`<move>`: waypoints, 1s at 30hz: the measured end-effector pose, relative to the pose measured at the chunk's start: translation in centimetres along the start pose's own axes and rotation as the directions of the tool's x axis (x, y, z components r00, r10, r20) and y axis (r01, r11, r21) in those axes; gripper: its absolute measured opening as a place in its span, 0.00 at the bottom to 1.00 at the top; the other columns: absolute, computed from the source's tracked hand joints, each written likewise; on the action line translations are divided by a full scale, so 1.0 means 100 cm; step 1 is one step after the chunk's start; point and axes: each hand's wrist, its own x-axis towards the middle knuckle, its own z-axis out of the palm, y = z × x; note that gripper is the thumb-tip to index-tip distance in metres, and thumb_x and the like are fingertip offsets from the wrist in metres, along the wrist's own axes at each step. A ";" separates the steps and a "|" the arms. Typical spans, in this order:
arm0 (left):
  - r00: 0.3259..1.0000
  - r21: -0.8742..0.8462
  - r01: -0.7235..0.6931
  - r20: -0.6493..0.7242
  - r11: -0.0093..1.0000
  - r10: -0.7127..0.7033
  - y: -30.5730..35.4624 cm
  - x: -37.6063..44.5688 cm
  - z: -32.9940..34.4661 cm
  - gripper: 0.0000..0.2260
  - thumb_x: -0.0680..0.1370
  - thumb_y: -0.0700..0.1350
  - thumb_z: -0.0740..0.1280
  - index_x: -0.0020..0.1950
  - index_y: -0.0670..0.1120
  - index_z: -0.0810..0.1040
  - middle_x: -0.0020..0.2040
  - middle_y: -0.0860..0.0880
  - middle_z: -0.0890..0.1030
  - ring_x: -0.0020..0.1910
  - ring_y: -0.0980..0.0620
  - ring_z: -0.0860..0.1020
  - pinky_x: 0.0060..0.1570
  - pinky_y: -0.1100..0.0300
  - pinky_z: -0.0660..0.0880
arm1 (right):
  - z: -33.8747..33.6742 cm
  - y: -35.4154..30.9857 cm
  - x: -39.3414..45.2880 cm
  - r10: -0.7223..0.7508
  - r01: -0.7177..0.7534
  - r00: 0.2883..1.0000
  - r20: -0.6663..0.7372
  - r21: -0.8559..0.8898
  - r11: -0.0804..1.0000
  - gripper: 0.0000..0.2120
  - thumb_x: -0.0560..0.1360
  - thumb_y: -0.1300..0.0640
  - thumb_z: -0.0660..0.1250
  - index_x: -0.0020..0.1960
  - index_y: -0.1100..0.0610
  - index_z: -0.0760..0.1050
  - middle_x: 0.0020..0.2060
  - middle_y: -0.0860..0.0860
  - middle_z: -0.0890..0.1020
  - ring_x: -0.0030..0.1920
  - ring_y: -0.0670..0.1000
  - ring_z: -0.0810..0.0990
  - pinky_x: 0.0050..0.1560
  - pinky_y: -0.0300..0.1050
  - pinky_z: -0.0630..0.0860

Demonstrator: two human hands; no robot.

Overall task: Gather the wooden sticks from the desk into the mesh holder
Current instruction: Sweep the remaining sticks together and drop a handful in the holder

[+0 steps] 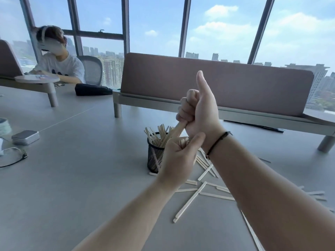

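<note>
Sticks (176, 130) bundled in my right hand (198, 113), fingers clenched, angle into the mesh holder (155, 158); my left hand (178, 156) clasps their lower ends to guide them.

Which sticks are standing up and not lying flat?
The pale wooden sticks inside the black mesh holder stand up, leaning on its rim. The other wooden sticks lie flat, scattered on the grey desk.

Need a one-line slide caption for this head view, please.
Right hand feeds gripped wooden sticks into the mesh holder; left hand fisted beside it.
</note>
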 end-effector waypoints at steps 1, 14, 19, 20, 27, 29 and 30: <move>1.000 0.005 -0.019 -0.012 1.000 0.019 0.000 0.000 -0.002 0.30 0.76 0.53 0.67 0.24 0.41 0.55 0.21 0.41 0.54 0.24 0.43 0.52 0.27 0.49 0.51 | 0.007 0.002 0.006 0.006 -0.006 1.000 0.020 -0.023 1.000 0.31 0.76 0.32 0.60 0.35 0.53 0.47 0.27 0.52 0.51 0.28 0.53 0.48 0.34 0.50 0.49; 0.999 0.025 0.003 -0.033 1.000 -0.002 -0.003 0.002 -0.011 0.27 0.72 0.68 0.59 0.26 0.51 0.52 0.23 0.56 0.54 0.25 0.53 0.52 0.27 0.59 0.49 | -0.026 0.087 0.038 0.190 -0.064 0.980 0.065 -0.795 0.603 0.27 0.85 0.53 0.53 0.36 0.62 0.81 0.27 0.50 0.81 0.22 0.40 0.76 0.39 0.37 0.80; 0.995 -0.075 -0.008 -0.099 0.997 0.001 0.001 0.007 -0.014 0.29 0.73 0.68 0.57 0.27 0.47 0.52 0.23 0.52 0.54 0.25 0.52 0.52 0.25 0.62 0.51 | -0.025 0.064 0.025 0.005 0.494 0.869 0.494 -0.869 0.009 0.10 0.82 0.52 0.56 0.45 0.49 0.73 0.45 0.49 0.76 0.46 0.48 0.74 0.49 0.41 0.76; 0.993 -0.098 0.000 -0.117 0.995 -0.011 0.001 0.008 -0.015 0.28 0.75 0.66 0.56 0.27 0.47 0.52 0.23 0.51 0.54 0.24 0.52 0.53 0.25 0.62 0.51 | -0.030 0.065 0.028 0.001 0.543 0.838 0.545 -0.834 -0.099 0.08 0.79 0.50 0.60 0.52 0.46 0.77 0.53 0.49 0.77 0.54 0.50 0.74 0.58 0.46 0.74; 0.974 -0.330 0.044 -0.197 0.943 -0.115 0.007 0.022 -0.031 0.20 0.76 0.54 0.56 0.31 0.45 0.52 0.24 0.49 0.54 0.24 0.53 0.50 0.27 0.60 0.47 | -0.062 0.037 -0.001 -0.222 0.433 0.886 0.407 -0.898 0.079 0.27 0.82 0.43 0.52 0.80 0.43 0.51 0.75 0.48 0.64 0.74 0.50 0.60 0.72 0.50 0.57; 0.966 -0.393 0.018 -0.230 0.919 -0.117 0.010 0.029 -0.041 0.19 0.78 0.51 0.54 0.30 0.46 0.53 0.24 0.50 0.53 0.24 0.54 0.49 0.26 0.61 0.47 | -0.085 0.034 -0.019 -0.270 0.312 0.936 0.224 -0.883 0.350 0.28 0.83 0.48 0.57 0.80 0.44 0.51 0.72 0.48 0.66 0.73 0.48 0.62 0.72 0.49 0.59; 0.961 -0.414 0.002 -0.252 0.910 -0.116 0.012 0.034 -0.044 0.19 0.79 0.49 0.53 0.30 0.46 0.53 0.24 0.50 0.53 0.24 0.54 0.49 0.26 0.62 0.47 | -0.098 0.035 -0.030 -0.258 0.263 0.952 0.165 -0.872 0.413 0.28 0.82 0.49 0.59 0.79 0.44 0.52 0.71 0.47 0.67 0.72 0.47 0.63 0.72 0.50 0.60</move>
